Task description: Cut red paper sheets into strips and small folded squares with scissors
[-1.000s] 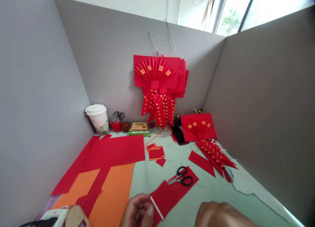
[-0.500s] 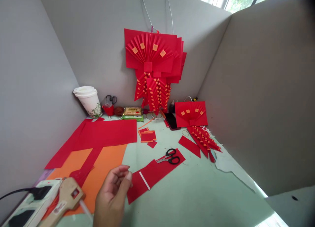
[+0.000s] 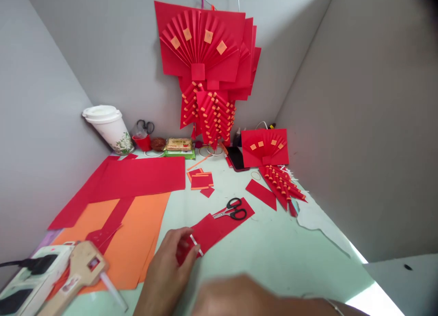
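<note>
Paper strip (image 3: 209,233), likely light and bendy, best taken by its edges, reaches under the left hand (image 3: 164,269); I can't tell either grip's hold, right hand (image 3: 236,297) blurred.

Left fingers (image 3: 189,256) curled, right hand (image 3: 236,297) blurred.

Showing a compact craft workstation: presenting scissors (image 3: 237,214) and red paper (image 3: 209,229) just beyond the left fingers (image 3: 178,234), a glue gun (image 3: 83,268) and power strip (image 3: 61,256) to their left, and pleated paper fans (image 3: 197,28) hanging farther ahead. Enclosing the fingers between gray partitions (image 3: 345,147), cubicle-fashion; possibly belonging to an office, but revealing too little of the wider room to tell.
</note>
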`<state>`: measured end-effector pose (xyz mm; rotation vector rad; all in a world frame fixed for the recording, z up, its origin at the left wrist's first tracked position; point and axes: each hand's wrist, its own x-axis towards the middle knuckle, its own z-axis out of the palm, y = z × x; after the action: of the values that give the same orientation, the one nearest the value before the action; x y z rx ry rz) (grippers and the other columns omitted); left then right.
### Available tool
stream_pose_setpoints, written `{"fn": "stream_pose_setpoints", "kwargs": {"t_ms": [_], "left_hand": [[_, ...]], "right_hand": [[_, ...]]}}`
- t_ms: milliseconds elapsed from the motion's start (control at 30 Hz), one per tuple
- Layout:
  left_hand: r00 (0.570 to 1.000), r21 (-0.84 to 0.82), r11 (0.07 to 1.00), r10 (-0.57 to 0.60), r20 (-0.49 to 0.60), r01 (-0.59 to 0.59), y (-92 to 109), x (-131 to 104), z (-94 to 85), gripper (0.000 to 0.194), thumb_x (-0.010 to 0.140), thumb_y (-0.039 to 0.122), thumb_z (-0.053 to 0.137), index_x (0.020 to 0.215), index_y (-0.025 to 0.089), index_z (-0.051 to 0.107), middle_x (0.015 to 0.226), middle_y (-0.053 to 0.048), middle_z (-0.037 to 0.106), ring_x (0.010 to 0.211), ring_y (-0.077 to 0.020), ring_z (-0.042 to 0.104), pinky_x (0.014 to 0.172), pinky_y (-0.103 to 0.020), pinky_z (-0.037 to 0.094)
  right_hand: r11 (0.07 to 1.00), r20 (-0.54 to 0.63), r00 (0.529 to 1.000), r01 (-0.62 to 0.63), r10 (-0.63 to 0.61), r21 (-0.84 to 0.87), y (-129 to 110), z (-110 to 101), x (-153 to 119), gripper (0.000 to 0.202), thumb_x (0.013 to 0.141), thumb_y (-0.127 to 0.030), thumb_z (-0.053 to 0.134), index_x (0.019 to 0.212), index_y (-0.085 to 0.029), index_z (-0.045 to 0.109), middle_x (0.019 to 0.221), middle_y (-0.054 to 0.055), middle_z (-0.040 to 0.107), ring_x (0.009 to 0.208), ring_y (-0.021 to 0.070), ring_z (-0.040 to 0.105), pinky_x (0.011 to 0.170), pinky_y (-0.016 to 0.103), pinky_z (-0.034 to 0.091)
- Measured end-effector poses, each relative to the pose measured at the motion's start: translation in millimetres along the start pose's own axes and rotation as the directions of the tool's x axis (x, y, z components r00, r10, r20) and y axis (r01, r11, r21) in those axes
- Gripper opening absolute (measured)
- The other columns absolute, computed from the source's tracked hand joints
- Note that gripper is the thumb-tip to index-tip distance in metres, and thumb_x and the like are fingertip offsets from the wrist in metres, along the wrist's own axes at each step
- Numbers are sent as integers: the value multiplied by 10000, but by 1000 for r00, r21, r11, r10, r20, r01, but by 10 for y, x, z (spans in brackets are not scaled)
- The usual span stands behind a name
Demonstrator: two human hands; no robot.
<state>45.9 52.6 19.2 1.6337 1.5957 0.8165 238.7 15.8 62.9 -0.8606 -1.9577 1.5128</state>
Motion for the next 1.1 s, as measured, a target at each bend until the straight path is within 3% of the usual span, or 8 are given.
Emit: {"fn": "stream_pose_setpoints", "kwargs": {"t_ms": [67,133,367,667,800,933,1033,1100], "left_hand": [[999,73,997,30,22,-32,-37,-2,44,328,832,446,567,1083,235,595,1013,-71,643,895,-261,640,780,-393,508],[999,154,987,34,35,-39,-69,-7,79,346,846,419,542,1135,231,569,1079,-88,623,936,-275,636,757,-401,504],[998,365,930,21,60,-41,-112,-7,167,359,889,303,427,1229,211,495,1219,-128,564,953,-277,630,676,-403,479],[997,403,914,17,81,-48,-119,-2,160,332,902,324,387,1158,196,556,1184,-137,570,898,-287,642,580,-387,457],[997,343,938,16,80,-42,-123,3,143,362,870,328,430,1164,182,581,1173,-147,589,958,-317,623,629,-417,489],[999,239,971,-13,-34,20,-123,25,45,399,864,458,478,1161,207,569,1148,-129,609,994,-302,621,793,-450,511],[980,16,986,-162,-113,165,-89,57,-55,560,813,627,519,1171,198,558,1105,-135,654,976,-305,641,855,-466,514],[958,-208,939,-284,-26,273,-42,77,-98,617,777,677,553,1165,198,590,1067,-124,701,966,-300,669,848,-441,536]], "right_hand": [[993,-196,975,-116,108,-31,43,-164,97,237,932,-312,579,1158,-278,643,1023,31,646,936,210,618,826,356,500],[942,-404,863,-335,303,-8,193,-320,206,312,853,-257,650,1162,-216,650,973,45,664,839,194,615,768,333,495],[881,-446,769,-459,457,112,782,-436,408,377,813,-249,668,1184,-182,652,1024,68,647,715,155,597,656,284,476],[840,-344,768,-465,540,280,739,-481,493,206,797,-266,679,982,-181,712,670,-21,592,527,108,505,487,223,366],[839,-322,779,-457,538,296,735,-444,530,96,746,-266,728,727,-178,692,565,-39,552,512,105,462,493,221,326],[851,-341,792,-394,506,348,664,-454,519,146,743,-284,733,706,-185,632,585,-49,542,504,95,432,505,225,319],[853,-340,812,-326,473,407,611,-491,469,195,805,-370,690,781,-195,608,562,-67,487,489,91,402,506,226,326],[848,-335,823,-292,458,442,606,-495,437,244,827,-423,671,791,-197,585,530,-79,442,481,90,381,502,224,326]]}}
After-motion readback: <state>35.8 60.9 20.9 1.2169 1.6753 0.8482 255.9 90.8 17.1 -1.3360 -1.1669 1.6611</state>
